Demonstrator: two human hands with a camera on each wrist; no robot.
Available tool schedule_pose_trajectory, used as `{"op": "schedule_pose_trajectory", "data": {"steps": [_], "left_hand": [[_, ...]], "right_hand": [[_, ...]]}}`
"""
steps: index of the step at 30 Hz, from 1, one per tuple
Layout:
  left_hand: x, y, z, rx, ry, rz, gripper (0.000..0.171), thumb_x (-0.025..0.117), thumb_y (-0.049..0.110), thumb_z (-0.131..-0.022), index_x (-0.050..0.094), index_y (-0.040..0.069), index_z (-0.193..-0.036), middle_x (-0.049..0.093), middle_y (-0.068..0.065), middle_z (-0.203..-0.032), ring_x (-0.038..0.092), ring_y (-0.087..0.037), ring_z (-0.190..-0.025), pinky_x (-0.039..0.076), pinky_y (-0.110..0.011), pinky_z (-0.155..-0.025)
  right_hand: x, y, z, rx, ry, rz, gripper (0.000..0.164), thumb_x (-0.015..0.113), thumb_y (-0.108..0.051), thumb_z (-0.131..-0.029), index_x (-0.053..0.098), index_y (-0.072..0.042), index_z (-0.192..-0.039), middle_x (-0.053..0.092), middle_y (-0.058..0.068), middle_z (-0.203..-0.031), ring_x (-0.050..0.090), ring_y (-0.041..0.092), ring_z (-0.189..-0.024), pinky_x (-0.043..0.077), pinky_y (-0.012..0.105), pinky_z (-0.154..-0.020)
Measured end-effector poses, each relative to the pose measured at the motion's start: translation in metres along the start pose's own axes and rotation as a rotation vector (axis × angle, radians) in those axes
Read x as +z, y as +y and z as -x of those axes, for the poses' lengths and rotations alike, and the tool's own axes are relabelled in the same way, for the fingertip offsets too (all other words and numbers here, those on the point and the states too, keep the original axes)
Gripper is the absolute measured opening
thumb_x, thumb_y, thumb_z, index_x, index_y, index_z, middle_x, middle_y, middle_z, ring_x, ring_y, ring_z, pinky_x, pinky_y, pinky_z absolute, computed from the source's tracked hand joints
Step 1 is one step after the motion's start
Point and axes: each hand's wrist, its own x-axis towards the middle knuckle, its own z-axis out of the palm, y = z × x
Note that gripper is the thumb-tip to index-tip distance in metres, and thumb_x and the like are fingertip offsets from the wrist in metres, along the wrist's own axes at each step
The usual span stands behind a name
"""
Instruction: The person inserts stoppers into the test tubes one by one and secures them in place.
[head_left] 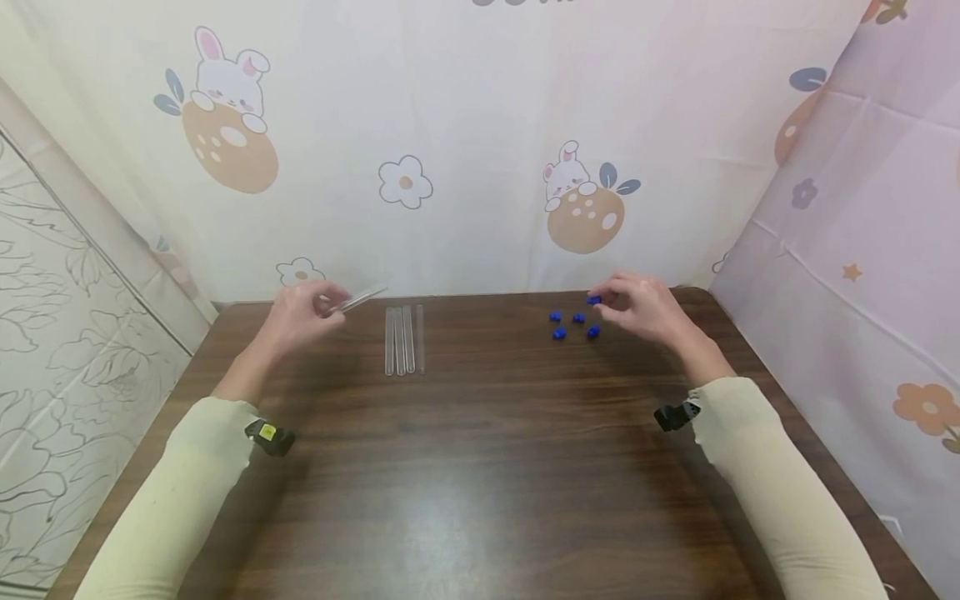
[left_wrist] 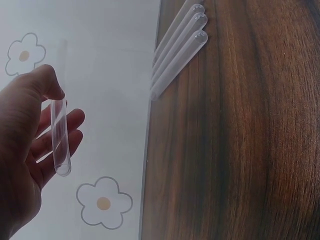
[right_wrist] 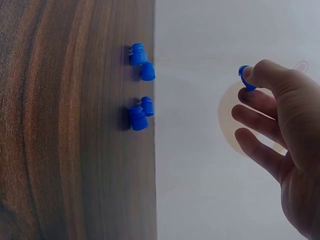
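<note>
My left hand (head_left: 303, 315) pinches a clear test tube (left_wrist: 61, 137) between thumb and fingers, above the back left of the table. In the left wrist view the tube's rounded end points down past the fingers. Just right of that hand, several more clear test tubes (head_left: 400, 342) lie side by side on the table. At the back right, my right hand (head_left: 637, 304) pinches a small blue stopper (right_wrist: 246, 77) between thumb and forefinger, its other fingers spread loosely. Several matching blue stoppers (right_wrist: 138, 119) lie on the table close to that hand.
The dark wood table (head_left: 450, 467) ends at the back against a pale curtain (head_left: 480, 208) printed with rabbits and flowers. Similar cloth (head_left: 862, 275) hangs along the right side, and a line-drawn panel (head_left: 67, 358) stands at the left.
</note>
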Motion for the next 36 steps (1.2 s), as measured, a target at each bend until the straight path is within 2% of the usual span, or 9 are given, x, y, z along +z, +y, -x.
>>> {"op": "schedule_pose_trajectory", "data": {"steps": [5,9,16,19,23,24,36], "left_hand": [[-0.001,0.001,0.001,0.021,0.020,0.011,0.029,0.071,0.007,-0.095,0.080,0.003,-0.122,0.085,-0.023,-0.119,0.083,-0.040,-0.097,0.058,-0.037,-0.082],[-0.002,0.001,0.002,0.035,0.026,0.024,0.030,0.071,0.005,-0.094,0.081,0.003,-0.122,0.085,-0.023,-0.118,0.083,-0.040,-0.096,0.056,-0.030,-0.081],[-0.001,0.002,0.001,0.070,0.029,0.047,0.030,0.072,0.002,-0.093,0.081,0.003,-0.121,0.085,-0.023,-0.118,0.084,-0.040,-0.097,0.054,-0.016,-0.079],[0.001,0.005,0.001,0.096,0.014,0.057,0.030,0.071,0.000,-0.093,0.081,0.002,-0.121,0.085,-0.023,-0.118,0.084,-0.040,-0.098,0.062,-0.025,-0.083],[0.003,0.012,0.001,0.124,-0.004,0.045,0.031,0.071,0.000,-0.093,0.080,0.002,-0.122,0.085,-0.022,-0.119,0.083,-0.037,-0.096,0.065,-0.033,-0.083],[0.004,0.013,0.001,0.130,-0.004,0.040,0.031,0.071,0.000,-0.093,0.080,0.002,-0.122,0.085,-0.022,-0.118,0.083,-0.036,-0.095,0.062,-0.030,-0.082],[0.008,0.020,0.000,0.148,-0.019,0.047,0.031,0.072,0.000,-0.092,0.079,0.001,-0.123,0.085,-0.021,-0.120,0.082,-0.036,-0.098,0.065,-0.045,-0.088]], "right_hand": [[0.001,0.000,-0.001,-0.006,-0.004,0.009,0.020,0.085,0.000,-0.096,0.084,-0.005,-0.116,0.082,0.011,-0.106,0.079,0.029,-0.095,0.063,0.049,-0.083],[0.003,0.000,0.000,-0.007,-0.007,-0.004,0.021,0.085,0.001,-0.095,0.083,-0.004,-0.116,0.082,0.012,-0.105,0.079,0.030,-0.095,0.063,0.052,-0.083],[0.005,-0.002,0.001,0.031,-0.020,-0.091,0.021,0.083,0.001,-0.097,0.083,-0.004,-0.117,0.083,0.013,-0.108,0.079,0.031,-0.097,0.064,0.057,-0.088],[0.006,-0.003,0.001,0.037,-0.013,-0.117,0.022,0.084,0.002,-0.096,0.083,-0.005,-0.117,0.083,0.012,-0.107,0.079,0.029,-0.096,0.064,0.048,-0.088],[0.009,-0.006,0.001,0.036,-0.002,-0.139,0.023,0.085,0.001,-0.096,0.084,-0.006,-0.117,0.084,0.010,-0.108,0.078,0.026,-0.096,0.059,0.030,-0.086],[0.010,-0.006,0.000,0.037,0.000,-0.143,0.022,0.085,0.001,-0.096,0.084,-0.007,-0.117,0.084,0.010,-0.108,0.078,0.026,-0.096,0.058,0.026,-0.086],[0.016,-0.018,-0.002,0.023,0.015,-0.213,0.022,0.084,0.001,-0.096,0.084,-0.007,-0.116,0.084,0.009,-0.107,0.076,0.022,-0.094,0.058,0.018,-0.082]]}}
